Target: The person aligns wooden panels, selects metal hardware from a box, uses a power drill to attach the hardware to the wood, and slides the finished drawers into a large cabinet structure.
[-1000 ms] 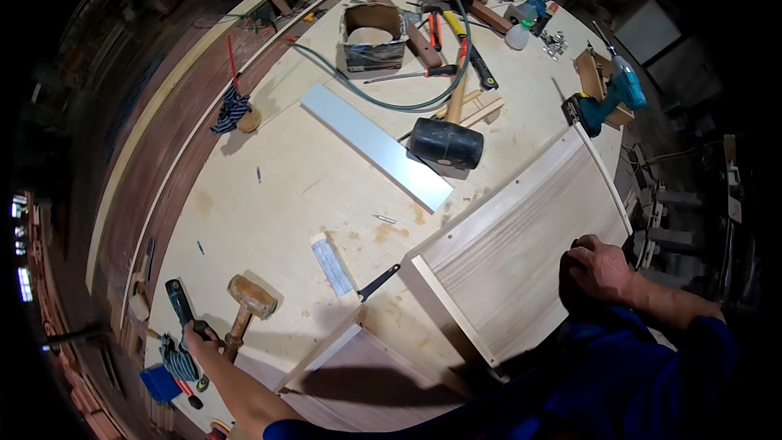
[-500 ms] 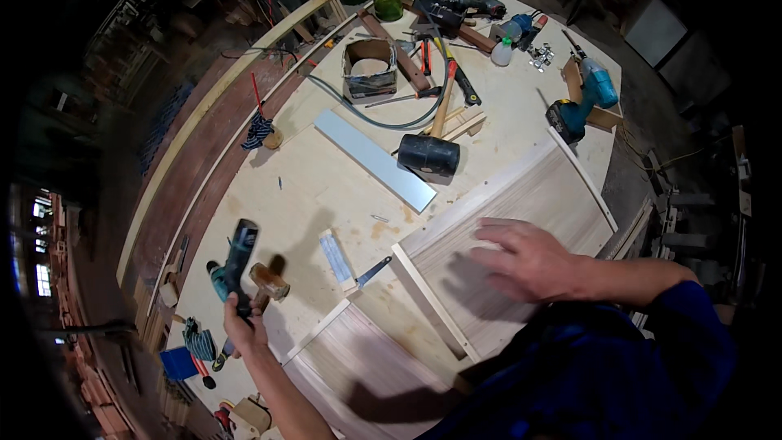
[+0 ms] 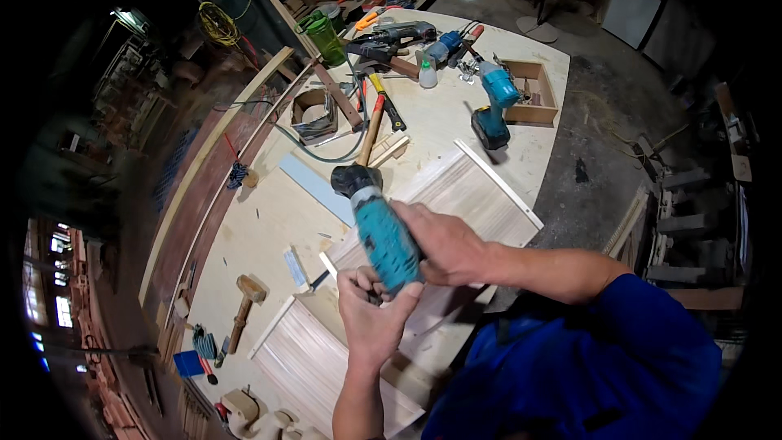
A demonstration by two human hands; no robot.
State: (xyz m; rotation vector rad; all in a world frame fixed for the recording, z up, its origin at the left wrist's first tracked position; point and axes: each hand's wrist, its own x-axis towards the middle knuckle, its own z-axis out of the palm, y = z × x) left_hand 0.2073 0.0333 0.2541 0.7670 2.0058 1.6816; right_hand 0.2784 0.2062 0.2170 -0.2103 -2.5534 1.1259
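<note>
Grasping the teal power tool (image 3: 389,246) up over the surface (image 3: 244,240), with the left hand (image 3: 371,319) round its near end and the right hand (image 3: 446,246) along its right side. Looks rigid and fairly heavy, probably sturdy too; best taken around the thick body.

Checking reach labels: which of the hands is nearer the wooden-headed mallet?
Left. The left hand is right of the mallet, on the teal power tool; the right hand is farther right, on the same tool.
</note>
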